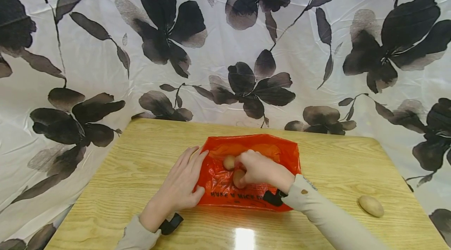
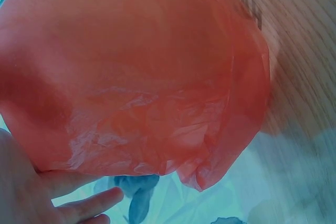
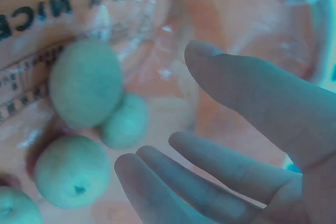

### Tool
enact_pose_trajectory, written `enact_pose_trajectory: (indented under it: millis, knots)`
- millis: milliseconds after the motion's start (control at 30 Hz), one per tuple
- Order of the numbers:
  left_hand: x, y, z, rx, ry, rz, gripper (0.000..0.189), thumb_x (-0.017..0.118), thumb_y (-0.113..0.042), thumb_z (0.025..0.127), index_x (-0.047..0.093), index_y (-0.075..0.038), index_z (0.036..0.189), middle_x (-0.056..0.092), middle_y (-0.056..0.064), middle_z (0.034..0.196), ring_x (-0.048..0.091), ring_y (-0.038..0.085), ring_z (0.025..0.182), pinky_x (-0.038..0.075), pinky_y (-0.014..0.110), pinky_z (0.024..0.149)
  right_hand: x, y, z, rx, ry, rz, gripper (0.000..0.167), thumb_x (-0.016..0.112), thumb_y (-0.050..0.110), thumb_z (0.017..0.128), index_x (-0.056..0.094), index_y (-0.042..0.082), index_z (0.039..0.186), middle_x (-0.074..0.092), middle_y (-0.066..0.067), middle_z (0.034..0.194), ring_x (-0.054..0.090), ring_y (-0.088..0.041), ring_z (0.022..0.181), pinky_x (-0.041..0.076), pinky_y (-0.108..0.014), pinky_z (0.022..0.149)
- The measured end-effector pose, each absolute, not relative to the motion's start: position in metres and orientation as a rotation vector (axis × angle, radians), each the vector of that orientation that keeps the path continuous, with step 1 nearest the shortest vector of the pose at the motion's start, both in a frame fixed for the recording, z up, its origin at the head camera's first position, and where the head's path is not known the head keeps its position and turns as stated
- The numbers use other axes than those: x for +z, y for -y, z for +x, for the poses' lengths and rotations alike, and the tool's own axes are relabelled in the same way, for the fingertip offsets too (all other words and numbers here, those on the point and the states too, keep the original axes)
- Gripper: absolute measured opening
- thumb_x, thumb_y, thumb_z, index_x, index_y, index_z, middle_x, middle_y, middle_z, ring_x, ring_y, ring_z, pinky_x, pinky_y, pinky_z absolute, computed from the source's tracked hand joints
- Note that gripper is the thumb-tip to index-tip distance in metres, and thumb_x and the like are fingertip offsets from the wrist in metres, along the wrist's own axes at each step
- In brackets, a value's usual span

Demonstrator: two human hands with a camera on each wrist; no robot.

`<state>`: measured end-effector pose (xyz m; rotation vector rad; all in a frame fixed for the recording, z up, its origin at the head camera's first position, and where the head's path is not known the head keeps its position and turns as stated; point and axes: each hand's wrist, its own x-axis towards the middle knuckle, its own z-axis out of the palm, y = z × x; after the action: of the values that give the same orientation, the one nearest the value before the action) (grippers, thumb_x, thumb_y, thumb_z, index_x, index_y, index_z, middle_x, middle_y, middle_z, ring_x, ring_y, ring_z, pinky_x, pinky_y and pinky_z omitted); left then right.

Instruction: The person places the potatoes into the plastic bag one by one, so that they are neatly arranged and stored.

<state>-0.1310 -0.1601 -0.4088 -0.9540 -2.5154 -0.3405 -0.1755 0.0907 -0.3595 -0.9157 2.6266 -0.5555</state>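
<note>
An orange-red plastic bag [image 1: 220, 191] with dark printed lettering lies open on the table. Inside are several potatoes; one potato [image 1: 229, 162] is at the left of my right hand [image 1: 258, 167], and another potato [image 1: 239, 178] is partly covered by its thumb. In the right wrist view the thumb and fingers stand apart beside the potatoes [image 3: 86, 83], with nothing between them. My left hand [image 1: 183, 181] is at the bag's left side, fingers extended. In the left wrist view its straight fingers [image 2: 94, 203] meet the edge of the bag [image 2: 147, 77], which partly hides one of them.
A single potato [image 1: 371, 206] lies on the wooden table [image 1: 334, 211] to the right, outside the bag. White cloth [image 1: 218, 46] with dark flowers hangs behind the table and along its sides. Both wrists wear black straps.
</note>
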Motion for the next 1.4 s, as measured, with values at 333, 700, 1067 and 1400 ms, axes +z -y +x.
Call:
enact_pose_trajectory:
  millis: [333,700,1067,1400]
  knots:
    - [-0.412,0.161,-0.133,-0.342,2.497,-0.955,0.083,0.062,-0.023,0.065,0.04,0.007,0.14,0.048,0.025,0.139,0.035,0.041,0.136,0.027,0.054,0.114,-0.335,-0.113,-0.172,-0.77,-2.644,-0.924,0.042,0.085,0.015,0.074,0.071,0.003,0.112,0.07,-0.008,0.105,0.063,-0.025,0.087,0.052,-0.031,0.072]
    - [-0.41,0.161,-0.132,-0.334,2.524,-0.948,0.085,0.064,-0.023,0.066,0.039,0.007,0.141,0.047,0.026,0.14,0.034,0.041,0.138,0.023,0.051,0.117,-0.32,-0.148,-0.166,-1.194,-2.576,-0.85,0.042,0.082,0.016,0.079,0.069,0.005,0.117,0.068,-0.007,0.112,0.069,-0.023,0.094,0.059,-0.029,0.076]
    - [-0.409,0.161,-0.131,-0.325,2.529,-0.946,0.087,0.066,-0.024,0.065,0.039,0.007,0.141,0.046,0.026,0.14,0.034,0.041,0.137,0.022,0.049,0.117,-0.317,-0.188,-0.156,-1.714,-2.556,-0.967,0.029,0.073,-0.003,0.084,0.07,0.001,0.112,0.067,-0.015,0.111,0.068,-0.017,0.099,0.057,-0.03,0.085]
    - [-0.41,0.162,-0.132,-0.327,2.519,-0.945,0.085,0.064,-0.023,0.065,0.039,0.008,0.141,0.046,0.026,0.14,0.035,0.042,0.136,0.023,0.05,0.117,-0.323,-0.229,-0.152,-2.082,-2.484,-1.148,0.035,0.061,-0.026,0.079,0.064,-0.014,0.112,0.065,-0.023,0.115,0.063,-0.024,0.11,0.053,-0.027,0.092]
